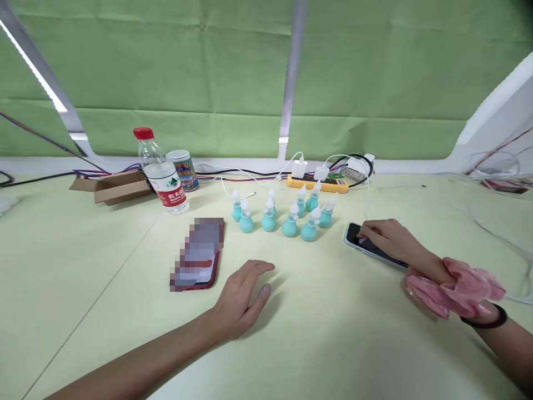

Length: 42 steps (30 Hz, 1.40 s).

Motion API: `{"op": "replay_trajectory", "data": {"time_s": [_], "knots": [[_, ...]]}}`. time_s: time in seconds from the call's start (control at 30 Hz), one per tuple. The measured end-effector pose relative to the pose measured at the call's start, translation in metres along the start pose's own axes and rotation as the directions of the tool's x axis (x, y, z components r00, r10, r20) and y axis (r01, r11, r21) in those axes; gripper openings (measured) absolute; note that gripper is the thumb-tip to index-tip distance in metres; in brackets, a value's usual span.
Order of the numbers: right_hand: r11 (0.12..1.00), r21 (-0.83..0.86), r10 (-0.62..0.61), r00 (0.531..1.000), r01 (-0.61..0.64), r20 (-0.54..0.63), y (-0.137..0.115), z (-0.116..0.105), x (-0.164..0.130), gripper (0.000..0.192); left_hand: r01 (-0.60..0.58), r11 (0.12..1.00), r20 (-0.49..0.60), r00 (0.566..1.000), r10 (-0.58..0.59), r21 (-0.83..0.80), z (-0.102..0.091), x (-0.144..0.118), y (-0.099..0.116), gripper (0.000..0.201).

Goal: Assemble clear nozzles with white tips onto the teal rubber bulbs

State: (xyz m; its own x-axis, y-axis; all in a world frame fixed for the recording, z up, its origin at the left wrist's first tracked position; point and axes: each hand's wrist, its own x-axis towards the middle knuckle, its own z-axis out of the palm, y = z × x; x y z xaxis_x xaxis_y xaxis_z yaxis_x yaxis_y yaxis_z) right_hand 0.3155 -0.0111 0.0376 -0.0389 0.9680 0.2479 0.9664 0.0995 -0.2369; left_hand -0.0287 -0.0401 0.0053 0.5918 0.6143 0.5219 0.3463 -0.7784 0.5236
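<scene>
— Phone lies flat on the counter just right of the teal bottles, long axis running from near-right to far-left.
— And the hands?
— Right hand rests on it, fingers loosely together, fingertips touching its screen. Left hand lies spread, palm down, on bare counter in front of the bottles.

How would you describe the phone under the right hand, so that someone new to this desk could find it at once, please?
Start at the yellow power strip by the green backdrop and come forward past the cluster of teal bulb bottles. Just right of them a dark-screened phone lies flat, with the right hand resting on it. Unlike the red-cased phone lying near the left hand, it has a pale case and a white cable running toward it.
</scene>
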Motion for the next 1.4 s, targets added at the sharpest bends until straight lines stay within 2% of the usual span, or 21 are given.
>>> {"op": "replay_trajectory", "data": {"time_s": [0.03, 0.1, 0.2, 0.3, 0.37, 0.43, 0.5, 0.6, 0.67, 0.8, 1.0, 1.2, 1.4], "knots": [[1.0, 0.02, 0.0, 1.0, 0.0, -0.006, -0.005, -0.003, 0.001, 0.026, -0.004, 1.0, 0.001, 1.0, 0.004, -0.001, 0.0, 0.0, 0.0, 0.027], [0.997, 0.074, -0.006, 0.995, 0.014, -0.104, -0.017, -0.01, 0.004, 0.024, -0.006, 1.0, 0.004, 1.0, 0.006, -0.001, 0.0, 0.001, 0.0, 0.027], [0.983, 0.147, -0.06, 0.945, 0.112, -0.322, -0.037, -0.022, 0.013, 0.018, -0.001, 1.0, 0.018, 1.0, 0.001, 0.006, 0.0, 0.001, 0.0, 0.027], [0.958, 0.184, -0.132, 0.91, 0.219, -0.394, -0.059, -0.036, 0.03, 0.017, -0.002, 1.0, 0.028, 1.0, 0.002, 0.016, 0.001, 0.001, 0.0, 0.027], [0.944, 0.172, -0.217, 0.924, 0.281, -0.315, -0.072, -0.045, 0.043, 0.026, -0.012, 1.0, 0.03, 0.999, 0.011, 0.019, 0.001, 0.001, 0.0, 0.027], [0.933, 0.11, -0.328, 0.934, 0.344, -0.141, -0.085, -0.049, 0.056, 0.037, -0.025, 1.0, 0.031, 0.999, 0.024, 0.016, 0.001, 0.0, -0.001, 0.026], [0.922, 0.001, -0.387, 0.921, 0.387, 0.035, -0.095, -0.045, 0.067, 0.046, -0.034, 0.999, 0.032, 0.999, 0.033, 0.015, 0.002, -0.001, -0.002, 0.026], [0.903, -0.14, -0.378, 0.905, 0.407, 0.196, -0.103, -0.027, 0.077, 0.049, -0.04, 0.999, 0.028, 0.999, 0.039, 0.018, 0.002, -0.002, -0.002, 0.026], [0.896, -0.196, -0.349, 0.905, 0.398, 0.242, -0.103, -0.011, 0.079, 0.045, -0.046, 0.999, 0.025, 0.999, 0.046, 0.021, 0.001, -0.002, -0.002, 0.026], [0.892, -0.248, -0.345, 0.924, 0.378, 0.168, -0.098, 0.011, 0.076, 0.042, -0.062, 0.998, 0.022, 0.998, 0.061, 0.024, 0.001, -0.002, -0.001, 0.025], [0.885, -0.234, -0.406, 0.913, 0.403, 0.038, -0.093, 0.019, 0.073, 0.038, -0.061, 0.997, 0.033, 0.998, 0.059, 0.047, 0.0, -0.002, -0.001, 0.024], [0.839, -0.169, -0.512, 0.856, 0.517, 0.077, -0.088, 0.015, 0.082, 0.035, -0.071, 0.996, 0.027, 0.997, 0.07, 0.06, 0.001, -0.001, 0.0, 0.023], [0.823, -0.219, -0.523, 0.85, 0.524, 0.065, -0.081, 0.013, 0.09, 0.035, -0.078, 0.994, 0.03, 0.997, 0.076, 0.078, 0.001, -0.002, 0.0, 0.022]]}}
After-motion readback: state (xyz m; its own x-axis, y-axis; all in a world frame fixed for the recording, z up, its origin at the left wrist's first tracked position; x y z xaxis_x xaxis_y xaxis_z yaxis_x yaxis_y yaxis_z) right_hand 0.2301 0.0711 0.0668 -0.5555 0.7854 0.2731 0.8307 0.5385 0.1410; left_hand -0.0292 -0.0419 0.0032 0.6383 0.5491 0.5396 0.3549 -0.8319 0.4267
